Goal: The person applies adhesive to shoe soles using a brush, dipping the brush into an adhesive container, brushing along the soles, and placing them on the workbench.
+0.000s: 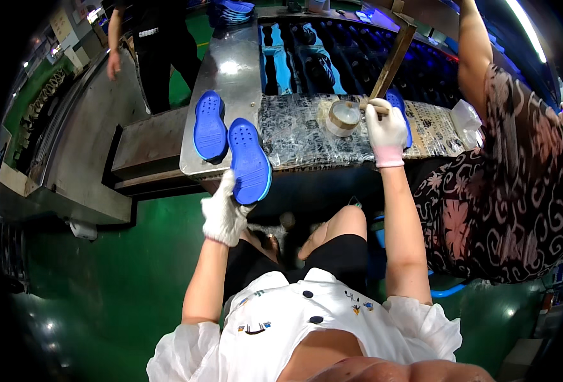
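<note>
My left hand (225, 213), in a white knit glove, grips a blue shoe sole (248, 159) by its lower end, just off the table's front edge. The sole is tilted, its inner face with small holes turned up. A second blue sole (210, 126) lies on the metal tabletop to its left. My right hand (387, 130), in a white glove with a pink cuff, is closed around a wooden-handled brush (379, 108); its bristles are hard to make out. Close to its left stands a round tin (344, 118). Another blue sole (398, 114) is partly hidden behind my right hand.
Behind the plastic-wrapped work surface (297, 130), a conveyor (307, 57) carries dark and light-blue pieces. A wooden post (394, 57) rises near my right hand. A co-worker in a patterned top (498, 191) is close at right; another person (160, 51) stands far left. Stacked blue soles (232, 11) are at the back.
</note>
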Motion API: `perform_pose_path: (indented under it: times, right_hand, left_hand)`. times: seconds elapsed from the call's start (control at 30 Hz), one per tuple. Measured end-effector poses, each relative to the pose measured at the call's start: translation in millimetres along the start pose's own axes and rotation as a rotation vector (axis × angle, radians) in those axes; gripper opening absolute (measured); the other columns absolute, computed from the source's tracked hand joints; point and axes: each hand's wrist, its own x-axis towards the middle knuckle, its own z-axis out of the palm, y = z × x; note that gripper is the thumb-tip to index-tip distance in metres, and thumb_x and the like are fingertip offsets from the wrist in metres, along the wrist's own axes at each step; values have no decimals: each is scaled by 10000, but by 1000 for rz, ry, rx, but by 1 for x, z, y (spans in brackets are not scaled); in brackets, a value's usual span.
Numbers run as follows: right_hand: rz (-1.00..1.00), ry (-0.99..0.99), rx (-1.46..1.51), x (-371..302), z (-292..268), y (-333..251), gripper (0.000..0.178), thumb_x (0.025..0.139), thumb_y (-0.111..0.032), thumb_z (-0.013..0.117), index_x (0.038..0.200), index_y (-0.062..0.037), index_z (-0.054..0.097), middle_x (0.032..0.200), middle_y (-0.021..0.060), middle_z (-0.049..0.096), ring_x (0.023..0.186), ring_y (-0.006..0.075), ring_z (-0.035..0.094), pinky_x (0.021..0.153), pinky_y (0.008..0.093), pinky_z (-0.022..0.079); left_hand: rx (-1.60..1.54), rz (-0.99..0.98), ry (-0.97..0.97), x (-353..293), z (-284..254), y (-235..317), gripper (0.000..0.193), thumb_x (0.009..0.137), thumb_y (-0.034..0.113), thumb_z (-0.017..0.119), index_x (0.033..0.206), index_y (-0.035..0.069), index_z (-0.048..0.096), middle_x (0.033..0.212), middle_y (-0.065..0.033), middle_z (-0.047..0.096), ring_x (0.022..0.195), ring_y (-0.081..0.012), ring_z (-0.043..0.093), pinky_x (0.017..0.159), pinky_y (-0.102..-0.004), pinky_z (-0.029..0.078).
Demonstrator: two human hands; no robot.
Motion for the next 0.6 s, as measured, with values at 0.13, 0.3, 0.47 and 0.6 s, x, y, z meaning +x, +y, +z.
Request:
perform_pose_path:
  times: [0.13, 0.3, 0.47, 0.6]
  right_hand:
    - [249, 34, 157, -27, -10, 4, 140, 836, -164, 660, 923, -56, 681, 831, 96, 691, 728, 204, 676, 676, 301, 518]
    - [459, 261, 532, -59, -55, -29, 171, 863, -50, 609, 923, 110, 608, 828, 125, 648, 675, 175, 661, 611, 266, 536]
    - [490, 157, 689, -101, -89, -87, 137, 816, 100, 473, 910, 87, 572, 897, 142, 602, 652, 173, 632, 585, 258, 541]
    - [189, -62, 696, -114, -88, -102, 177, 712, 102, 590, 873, 31, 606, 720, 105, 594, 583, 168, 588, 507, 267, 470]
  left_hand:
    - [84, 31, -92, 10, 1, -7, 269, 826, 80, 666, 1081, 58, 581, 937, -21, 649, 772, -107, 638, 633, -226, 532]
    - [244, 533, -131, 5, 30, -21, 386, 805, 46, 679, 1147, 8, 504, 995, -51, 606, 876, -122, 586, 787, -271, 499]
    - [353, 673, -1, -13, 54, -38, 471, 796, 41, 700, 1197, 31, 455, 1044, -57, 591, 890, -124, 585, 775, -250, 495]
    - [454, 783, 54, -15, 54, -53, 499, 784, 21, 714, 1199, 28, 438, 1042, -58, 581, 885, -113, 582, 792, -270, 500]
